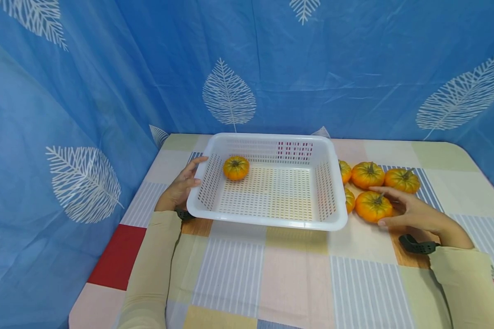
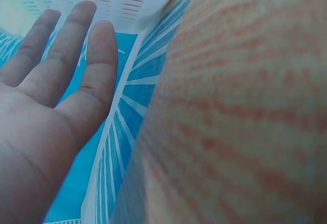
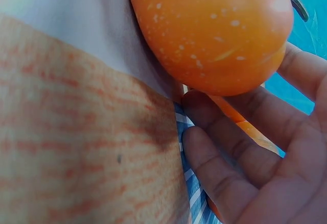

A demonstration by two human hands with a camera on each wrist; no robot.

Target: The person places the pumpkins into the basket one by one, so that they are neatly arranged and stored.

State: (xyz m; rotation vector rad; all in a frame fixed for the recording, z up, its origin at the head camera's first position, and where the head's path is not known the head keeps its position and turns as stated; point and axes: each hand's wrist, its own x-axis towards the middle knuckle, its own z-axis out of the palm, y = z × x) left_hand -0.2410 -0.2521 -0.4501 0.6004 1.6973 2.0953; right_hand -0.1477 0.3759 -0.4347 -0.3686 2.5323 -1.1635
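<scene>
A white plastic basket [image 1: 267,221] with slotted walls stands on the table, holding one small orange pumpkin [image 1: 236,168] at its left end. My left hand [image 1: 183,183] is at the basket's left side, fingertips at the rim; the left wrist view shows its fingers [image 2: 101,55] extended beside the slotted wall. Right of the basket, my right hand [image 1: 411,212] has its thumb and fingers around the nearest pumpkin [image 1: 373,206] of a group. In the right wrist view, fingers [image 3: 219,178] lie behind and below that pumpkin's glossy, speckled side.
Behind the held pumpkin sit another pumpkin [image 1: 367,175] and one farther right [image 1: 402,180]. Two more, one at the back [image 1: 345,172] and one in front [image 1: 349,200], are partly hidden by the basket. A patchwork cloth [image 1: 296,283] covers the table; a blue leaf-print curtain [image 1: 271,68] hangs behind.
</scene>
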